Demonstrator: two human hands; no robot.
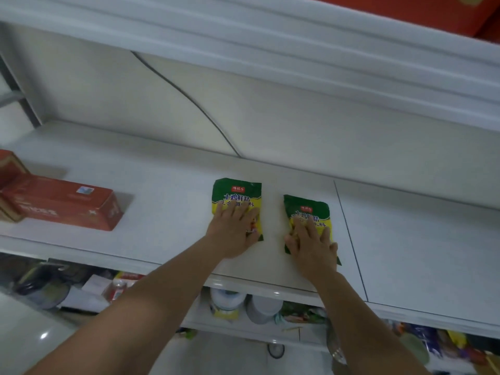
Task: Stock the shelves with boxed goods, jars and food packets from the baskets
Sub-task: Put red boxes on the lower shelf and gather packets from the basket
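While both palms lie flat with fingers straight, left hand point(232, 231) presses the left green-and-yellow plastic food packet point(236, 193) and right hand point(311, 244) the right green-and-yellow packet point(305, 209), near each other on the white shelf board point(162, 185). Advice: slide both back evenly (right one sits skewed; square it), well clear of the red rectangular carton point(62, 204).

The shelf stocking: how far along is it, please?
Done: red rectangular boxes lie on the white shelf. In hand: the left hand presses the left green-and-yellow plastic packet, the right hand the right packet. Left: unclear, baskets are out of view.
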